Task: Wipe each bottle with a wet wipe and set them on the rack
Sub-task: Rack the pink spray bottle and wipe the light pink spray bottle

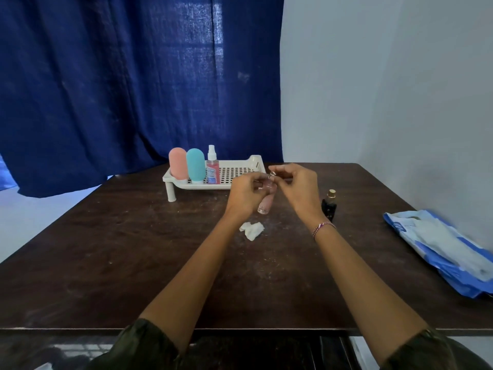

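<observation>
My left hand (246, 193) grips a small pale pink bottle (265, 205) above the table, its bottom tilted toward me. Fingers of my right hand (296, 186) are curled at the bottle's top, pinching something small and shiny there. A crumpled white wet wipe (252, 229) lies on the table just below my hands. The cream perforated rack (240, 170) stands behind, holding a pink bottle (178, 163), a teal bottle (195, 165) and a pink spray bottle (212, 166) at its left end. A dark bottle with a gold cap (330, 205) stands on the table to the right.
A blue and white wet-wipe pack (442, 249) lies at the table's right edge. The dark wooden table (120, 249) meets a blue curtain (120, 76) at the back and a pale wall (386, 89) on the right.
</observation>
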